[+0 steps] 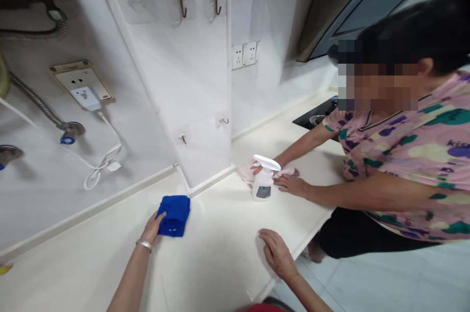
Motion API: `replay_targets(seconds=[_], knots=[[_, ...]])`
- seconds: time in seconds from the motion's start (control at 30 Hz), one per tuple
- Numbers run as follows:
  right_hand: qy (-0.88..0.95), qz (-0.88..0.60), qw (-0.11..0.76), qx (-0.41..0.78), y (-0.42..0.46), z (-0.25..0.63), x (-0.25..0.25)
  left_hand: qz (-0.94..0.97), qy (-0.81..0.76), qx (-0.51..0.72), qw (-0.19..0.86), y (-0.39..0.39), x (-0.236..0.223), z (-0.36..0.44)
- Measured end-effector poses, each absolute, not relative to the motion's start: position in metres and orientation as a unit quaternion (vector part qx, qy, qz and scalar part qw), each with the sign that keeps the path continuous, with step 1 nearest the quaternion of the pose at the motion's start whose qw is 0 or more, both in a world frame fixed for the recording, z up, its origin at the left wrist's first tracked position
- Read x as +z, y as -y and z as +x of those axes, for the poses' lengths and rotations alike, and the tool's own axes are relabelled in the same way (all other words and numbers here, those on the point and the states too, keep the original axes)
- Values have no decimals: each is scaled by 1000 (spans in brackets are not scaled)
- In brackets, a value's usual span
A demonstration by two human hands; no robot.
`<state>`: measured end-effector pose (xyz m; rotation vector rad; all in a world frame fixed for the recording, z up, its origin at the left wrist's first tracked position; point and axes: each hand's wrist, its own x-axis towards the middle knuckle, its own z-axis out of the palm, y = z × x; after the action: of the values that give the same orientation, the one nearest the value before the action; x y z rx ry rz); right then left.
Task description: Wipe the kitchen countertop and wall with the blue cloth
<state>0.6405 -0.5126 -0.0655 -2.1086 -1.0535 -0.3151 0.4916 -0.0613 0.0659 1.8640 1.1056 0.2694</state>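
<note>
My left hand (151, 228), with a silver bracelet at the wrist, grips the left edge of a folded blue cloth (174, 216). Its thumb lies on top and the other fingers are mostly hidden by the cloth. On the cream counter (216, 253), near its front edge, my right hand (279, 254) rests with loosely bent fingers and nothing in it. A white spray bottle (262, 187) stands upright further back, between my hands and a co-worker.
At the right a co-worker (396, 165) leans over the counter, both hands near a pale pink cloth (246, 174) behind the bottle. A black cooktop (316, 115) lies beyond. Hooks (180, 4), sockets (244, 55) and a looped white cable (105, 165) are on the walls.
</note>
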Motion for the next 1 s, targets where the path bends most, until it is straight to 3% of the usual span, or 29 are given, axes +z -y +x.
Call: replay_targets(seconds=[0.27, 0.47, 0.6, 0.83, 1.0], knots=[[413, -825, 366, -120, 514, 641, -65, 827, -469, 94, 297, 54, 66, 481], [414, -827, 361, -121, 512, 639, -71, 889, -389, 142, 195, 146, 8, 510], [410, -827, 366, -119, 510, 641, -71, 964, -217, 142, 63, 198, -20, 523], [360, -837, 389, -137, 495, 640, -53, 983, 42, 152, 97, 259, -15, 546], [390, -854, 339, -63, 430, 626, -8, 947, -108, 274, 129, 203, -16, 502]])
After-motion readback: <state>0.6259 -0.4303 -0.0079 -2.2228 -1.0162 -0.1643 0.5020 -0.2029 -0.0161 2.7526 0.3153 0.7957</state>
